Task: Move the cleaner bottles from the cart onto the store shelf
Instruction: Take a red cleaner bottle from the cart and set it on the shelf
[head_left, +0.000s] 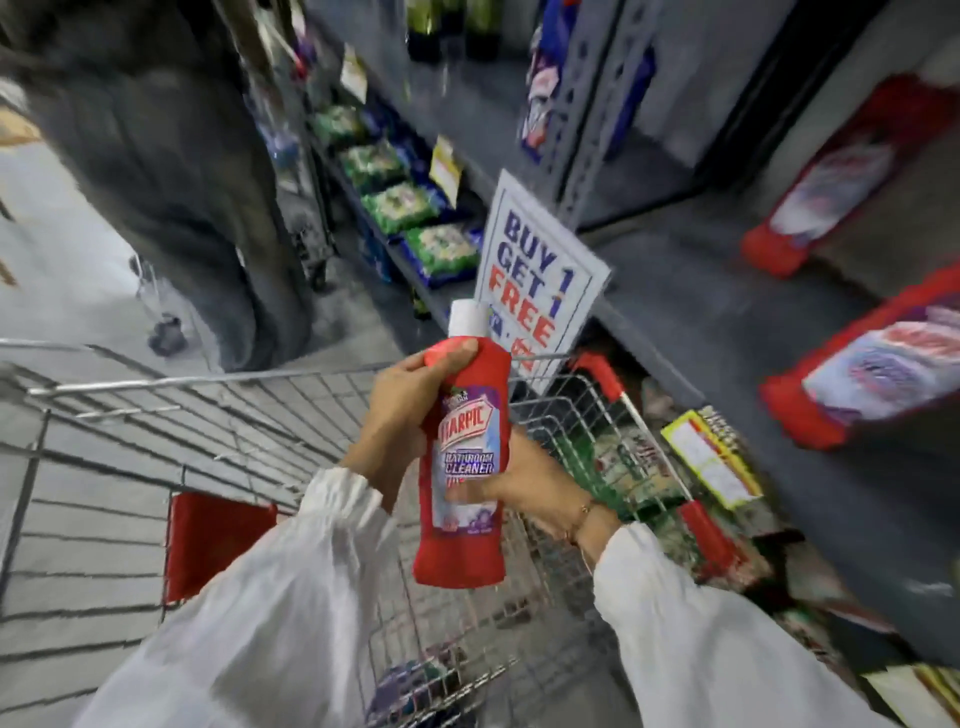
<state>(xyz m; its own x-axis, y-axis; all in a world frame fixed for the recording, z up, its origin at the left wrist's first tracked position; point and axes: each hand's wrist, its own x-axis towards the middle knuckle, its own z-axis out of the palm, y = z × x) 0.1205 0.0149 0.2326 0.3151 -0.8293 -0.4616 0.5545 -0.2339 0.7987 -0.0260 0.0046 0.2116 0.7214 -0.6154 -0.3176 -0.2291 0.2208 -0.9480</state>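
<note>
I hold a red cleaner bottle (465, 457) with a white cap upright above the wire cart (218, 415). My left hand (400, 415) wraps its neck and upper body from the left. My right hand (524, 483) grips its lower label from the right. On the grey store shelf (691, 312) at the right stand two more red cleaner bottles (831, 187) (878, 364), blurred. Something purple lies at the cart's bottom (415, 680), too blurred to name.
A "Buy 1 Get 1 Free" sign (535, 280) hangs off the shelf edge just behind the bottle. Green and blue packets (415, 218) fill a lower shelf farther along. A person in dark clothes (171, 171) stands in the aisle beyond the cart. Yellow price tags (711, 457) hang below.
</note>
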